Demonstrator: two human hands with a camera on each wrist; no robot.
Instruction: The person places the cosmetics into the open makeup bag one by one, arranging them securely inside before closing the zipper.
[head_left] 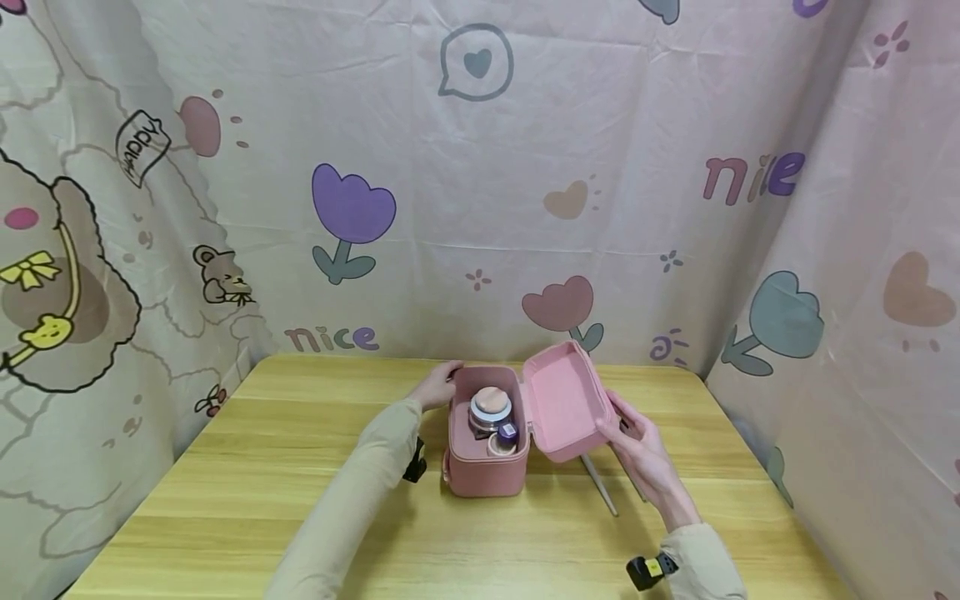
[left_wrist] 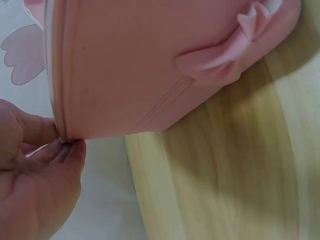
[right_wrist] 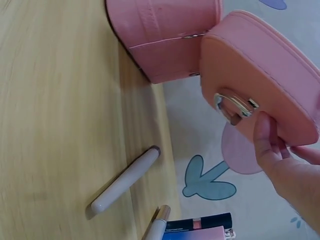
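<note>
A pink cosmetic case stands upright on the table with its lid swung out to the right. My left hand pinches the case's rim at the far left corner; the left wrist view shows thumb and fingers on that edge, and a pink bow on the side. My right hand grips the lid's outer edge, near the carrying handle. Inside the case lie a round silver-rimmed container topped by a beige round piece, and a small purple-capped item.
Right of the case, a pale slim stick lies on the wooden table, partly under the lid in the head view. The right wrist view also shows a second stick, a black tube and a pink-and-blue item. Printed curtains surround the table.
</note>
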